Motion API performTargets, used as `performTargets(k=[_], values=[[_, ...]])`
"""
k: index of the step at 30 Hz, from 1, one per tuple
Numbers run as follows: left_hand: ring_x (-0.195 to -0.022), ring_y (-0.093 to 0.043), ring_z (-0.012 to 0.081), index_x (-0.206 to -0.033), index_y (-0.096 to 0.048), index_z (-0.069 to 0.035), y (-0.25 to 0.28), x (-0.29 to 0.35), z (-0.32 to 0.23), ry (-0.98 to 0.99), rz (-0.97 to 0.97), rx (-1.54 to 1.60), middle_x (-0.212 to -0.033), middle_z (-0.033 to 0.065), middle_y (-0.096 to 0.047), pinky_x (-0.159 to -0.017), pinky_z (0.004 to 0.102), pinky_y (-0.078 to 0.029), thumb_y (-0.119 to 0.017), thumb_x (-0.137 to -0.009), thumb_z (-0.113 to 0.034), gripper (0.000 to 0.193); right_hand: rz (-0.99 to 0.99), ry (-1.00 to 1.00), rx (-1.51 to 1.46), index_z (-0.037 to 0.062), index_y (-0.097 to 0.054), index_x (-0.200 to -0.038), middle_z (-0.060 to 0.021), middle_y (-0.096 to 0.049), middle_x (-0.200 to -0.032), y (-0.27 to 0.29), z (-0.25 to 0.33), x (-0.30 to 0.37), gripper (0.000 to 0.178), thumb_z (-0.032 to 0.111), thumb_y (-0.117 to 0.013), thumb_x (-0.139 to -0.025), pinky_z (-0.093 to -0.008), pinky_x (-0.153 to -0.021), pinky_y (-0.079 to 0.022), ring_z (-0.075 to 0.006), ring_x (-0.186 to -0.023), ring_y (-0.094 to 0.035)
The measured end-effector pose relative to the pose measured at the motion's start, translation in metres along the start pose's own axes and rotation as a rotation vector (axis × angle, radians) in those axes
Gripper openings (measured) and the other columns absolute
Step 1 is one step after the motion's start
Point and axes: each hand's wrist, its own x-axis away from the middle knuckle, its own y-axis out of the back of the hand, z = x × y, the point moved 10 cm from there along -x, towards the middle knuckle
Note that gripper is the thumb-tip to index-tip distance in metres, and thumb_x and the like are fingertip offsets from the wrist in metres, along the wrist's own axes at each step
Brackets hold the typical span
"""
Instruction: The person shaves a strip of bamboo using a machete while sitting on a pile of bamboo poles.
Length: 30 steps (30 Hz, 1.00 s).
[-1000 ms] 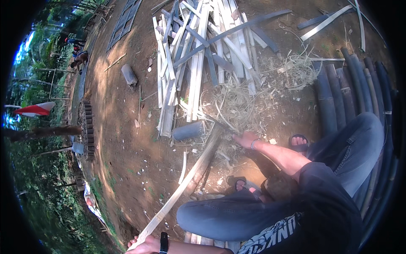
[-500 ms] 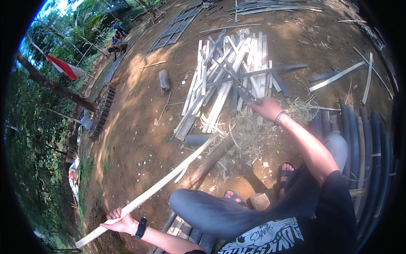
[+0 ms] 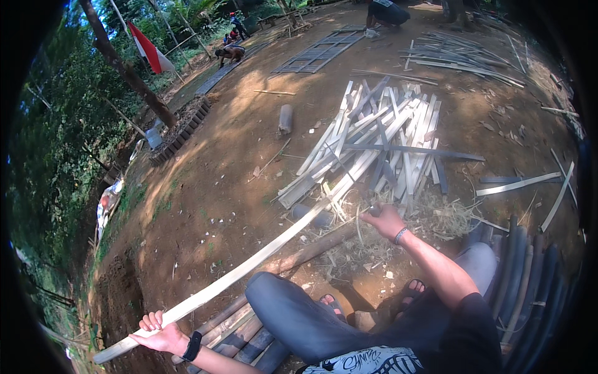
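Observation:
My left hand (image 3: 163,336), at the lower left, is closed around the near end of a long pale bamboo strip (image 3: 242,268). The strip slants up and away to the right, its far end near a round pole (image 3: 321,245) on the ground. My right hand (image 3: 384,222) is closed on the handle of a machete (image 3: 375,210), right of the strip's far end. Its blade is blurred and hard to make out against the pile behind. A heap of split bamboo strips (image 3: 405,128), pale and dark, lies just beyond both hands.
Curly shavings (image 3: 436,218) litter the ground near my right hand. Dark bamboo poles (image 3: 517,268) lie at my right, more poles (image 3: 249,340) beside my left knee. Farther off are a lattice panel (image 3: 321,51), another strip stack (image 3: 464,53), a flag (image 3: 149,48) and people crouching.
The view has shifted, so the scene sits lower and farther right. My right hand has come down closer to the strip. My left hand keeps its hold on the bamboo strip.

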Motion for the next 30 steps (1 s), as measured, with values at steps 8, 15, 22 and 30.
performTargets(k=[8,15,22,30], values=[[-0.047,-0.026,0.0131,-0.062,-0.029,-0.012,-0.005,-0.001,-0.059,0.076,0.118,-0.011,-0.057,0.0019,-0.027,-0.047,0.0272,-0.023,-0.036,-0.097,-0.047,0.050,0.249,-0.321,-0.654,0.0018,-0.064,-0.081,-0.0036,-0.062,-0.059,-0.020,0.001,-0.009,0.034,0.035,-0.074,-0.080,-0.0216,-0.036,-0.032,-0.0065,-0.038,-0.045],[-0.048,-0.027,0.0135,-0.061,-0.030,-0.011,0.020,0.010,-0.070,0.118,0.043,-0.032,-0.056,0.0016,-0.027,-0.047,0.0275,-0.024,-0.032,-0.096,-0.052,0.054,0.289,-0.289,-0.426,0.0012,-0.065,-0.080,-0.0036,-0.064,-0.063,-0.003,0.006,-0.011,0.038,0.037,-0.077,-0.075,-0.0237,-0.039,-0.039,-0.0078,-0.041,-0.049],[-0.057,-0.038,0.0156,-0.055,-0.038,-0.020,0.004,0.031,-0.057,0.250,0.231,0.152,-0.057,-0.0024,-0.039,-0.053,0.0325,-0.030,-0.049,-0.089,-0.046,0.045,0.567,-0.361,-0.754,0.0018,-0.059,-0.083,0.0007,-0.054,-0.059,-0.025,0.020,0.014,0.028,0.026,-0.073,-0.080,-0.0209,-0.039,-0.038,-0.0062,-0.045,-0.050],[-0.064,-0.036,0.0154,-0.065,-0.032,-0.021,0.027,0.010,-0.069,0.352,0.501,0.351,-0.068,-0.0026,-0.032,-0.059,0.0344,-0.029,-0.043,-0.093,-0.035,0.033,0.616,-0.275,-0.828,0.0040,-0.056,-0.085,0.0000,-0.056,-0.068,-0.023,0.047,0.022,0.021,0.019,-0.070,-0.082,-0.0184,-0.043,-0.042,-0.0064,-0.053,-0.056]])
